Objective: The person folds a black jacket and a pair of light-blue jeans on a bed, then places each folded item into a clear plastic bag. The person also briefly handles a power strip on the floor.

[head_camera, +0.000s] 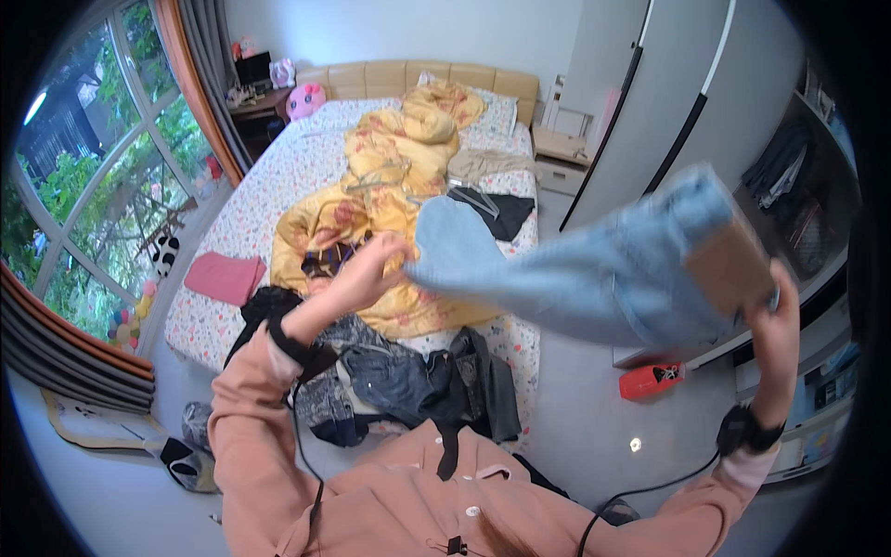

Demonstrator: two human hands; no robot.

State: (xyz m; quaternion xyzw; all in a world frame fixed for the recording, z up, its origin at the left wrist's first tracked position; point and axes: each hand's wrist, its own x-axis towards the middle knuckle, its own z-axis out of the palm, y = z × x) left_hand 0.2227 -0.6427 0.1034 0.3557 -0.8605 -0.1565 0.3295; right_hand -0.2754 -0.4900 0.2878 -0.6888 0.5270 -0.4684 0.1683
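Note:
Light blue denim jeans (578, 289) are stretched across the air between my two hands, blurred by motion. At the waistband end, beside a brown patch, my right hand (773, 310) grips the cloth. The other end, a leg, meets the fingers of my left hand (379, 268), pinched at its edge. Below on the bed lies a heap of dark clothes, with dark blue jeans (404, 379) on top. A folded pink cloth (224, 277) rests on the left of the mattress. Past the raised leg lie a black garment (505, 219) and clothes hangers (480, 195).
A crumpled yellow quilt (400, 146) runs up the middle of the bed (278, 157). To the right stand an open wardrobe (800, 230) and a nightstand (562, 177). A red box (651, 381) sits on the floor. Cables hang from both wristbands.

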